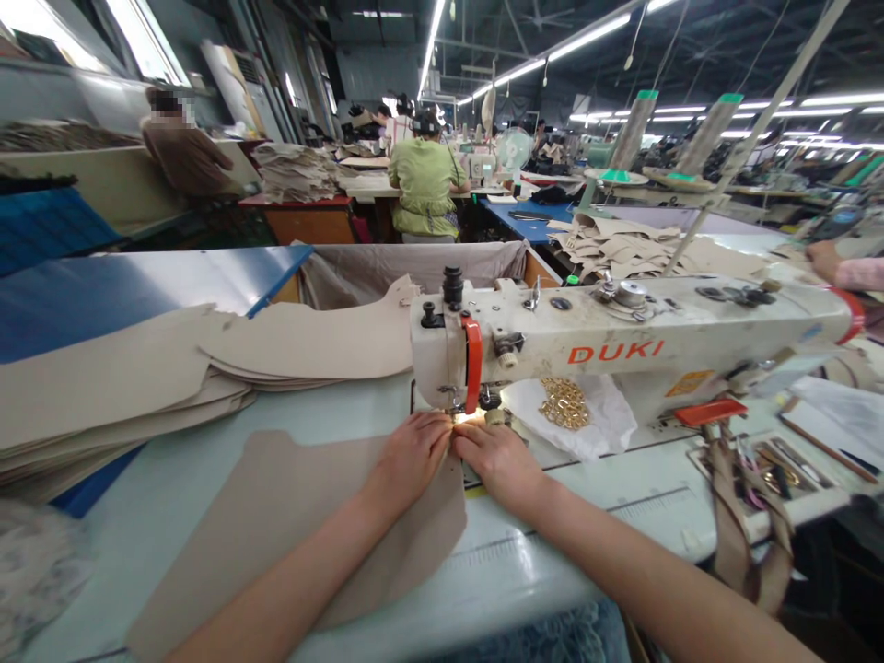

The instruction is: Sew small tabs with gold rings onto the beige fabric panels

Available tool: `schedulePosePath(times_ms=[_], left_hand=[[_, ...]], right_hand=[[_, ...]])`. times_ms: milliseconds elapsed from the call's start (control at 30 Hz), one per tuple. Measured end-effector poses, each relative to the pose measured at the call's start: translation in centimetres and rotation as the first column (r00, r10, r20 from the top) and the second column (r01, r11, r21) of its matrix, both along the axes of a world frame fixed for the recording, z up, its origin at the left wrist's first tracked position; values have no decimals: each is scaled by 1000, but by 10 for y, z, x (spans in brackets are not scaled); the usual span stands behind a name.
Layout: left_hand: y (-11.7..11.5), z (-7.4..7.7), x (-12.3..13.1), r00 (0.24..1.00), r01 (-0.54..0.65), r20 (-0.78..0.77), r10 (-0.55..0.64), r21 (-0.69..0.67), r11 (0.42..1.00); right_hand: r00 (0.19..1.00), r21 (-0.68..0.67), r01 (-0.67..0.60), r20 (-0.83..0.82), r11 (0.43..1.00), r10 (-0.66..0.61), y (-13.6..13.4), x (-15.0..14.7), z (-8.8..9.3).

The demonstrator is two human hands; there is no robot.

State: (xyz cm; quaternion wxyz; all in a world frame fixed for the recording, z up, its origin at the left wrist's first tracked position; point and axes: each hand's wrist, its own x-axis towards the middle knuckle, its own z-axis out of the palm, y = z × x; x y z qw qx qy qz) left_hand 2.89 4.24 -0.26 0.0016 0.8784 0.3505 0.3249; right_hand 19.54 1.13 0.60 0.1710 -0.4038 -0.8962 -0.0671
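Observation:
At the needle of the white sewing machine (525, 341), both hands meet under its small light. My left hand (414, 456) lies over a beige cut panel (276, 516), fingers together and bent at the panel's upper right edge. My right hand (501, 460) has its fingers closed on the same edge, touching my left fingertips. Fingers hide the exact spot held and the presser foot. Flat on the pale table (525, 562), the panel spreads to the left and toward me. Gold metal rings (564, 403) lie on white paper (614, 424) behind my right hand.
Stacked beige panels (103, 378) lie at left. A tray of small tools (780, 470) and hanging brown straps (732, 516) are at right. Two thread cones (632, 133) stand behind. A co-worker in green (424, 180) sits ahead; another person's hand (821, 262) shows at right.

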Motion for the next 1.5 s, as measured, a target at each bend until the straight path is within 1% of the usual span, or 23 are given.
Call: schedulePosePath(times_ms=[233,400,533,633,767,867,1033,1133,1233,1300,1400,1500], left_hand=[[1,2,0,1000,-3,9,3,1,1000],[1,1,-1,1000,-14,13,15,-41,999],[0,2,-1,1000,-14,5,14,-32,999],[-3,2,-2,1000,-5,-15,4,-31,1000],[-7,2,-5,998,-18,-59,17,-29,999],[-10,1,-8,992,-23,-123,20,-27,999],[-11,1,-9,971,17,-239,-14,11,1000],[-12,3,-8,959,-7,-282,6,-3,1000],[-12,5,-7,946,-4,-323,4,0,1000],[-12,5,-7,945,4,-326,1,16,1000],[-11,3,-8,959,9,-283,-1,28,1000],[-10,2,-9,965,12,-263,-9,11,1000]], right_hand=[[1000,-36,18,-10,999,-19,1,-1,-1],[999,-48,33,0,998,-33,0,-1,-1],[999,-22,31,-3,999,-32,-3,1,-1],[999,20,-6,-47,1000,7,-5,3,-2],[989,45,-87,-118,995,92,-5,5,-4],[984,31,-121,-129,992,124,-5,4,-4],[986,-5,-121,-114,993,119,-4,3,-3],[988,-23,-118,-108,993,114,-3,3,-3],[987,-24,-117,-112,993,114,-3,2,-2],[988,-27,-118,-109,993,114,-2,2,-3],[989,-34,-114,-98,993,111,-1,1,-4],[990,-45,-106,-100,993,101,1,1,-5]])
